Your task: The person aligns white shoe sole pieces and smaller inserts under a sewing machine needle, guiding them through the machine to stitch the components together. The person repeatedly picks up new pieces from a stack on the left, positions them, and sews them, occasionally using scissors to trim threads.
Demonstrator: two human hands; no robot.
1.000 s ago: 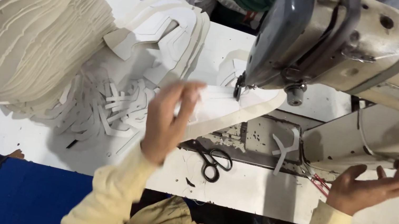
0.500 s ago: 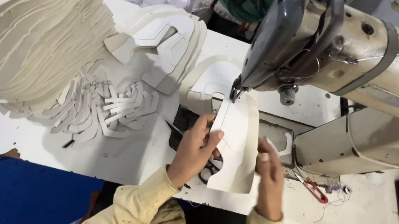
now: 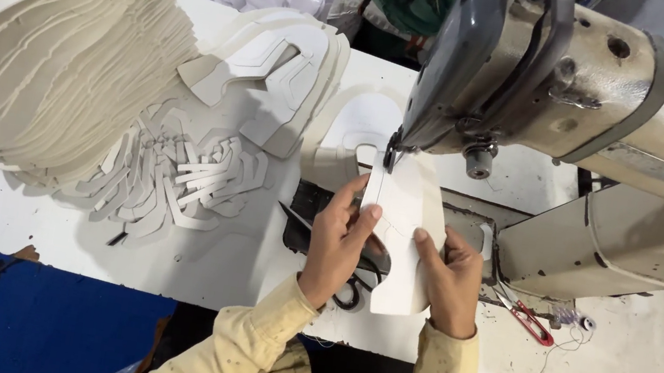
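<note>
Left hand (image 3: 338,245): fingers (image 3: 370,216) pressed flat on the left edge of a white cut piece (image 3: 400,233), pinning it down. Right hand (image 3: 453,277): fingers (image 3: 422,243) spread along the piece's right side, holding it likewise. The piece lies lengthwise on the white surface (image 3: 188,253), its far end under the needle of the sewing machine (image 3: 579,84). Black scissors (image 3: 352,283) lie partly under the left hand. Red thread snips (image 3: 531,320) rest near the right hand. Small white strips (image 3: 173,179) are heaped to the left, beside a tall stack of cream cut sheets (image 3: 44,43).
</note>
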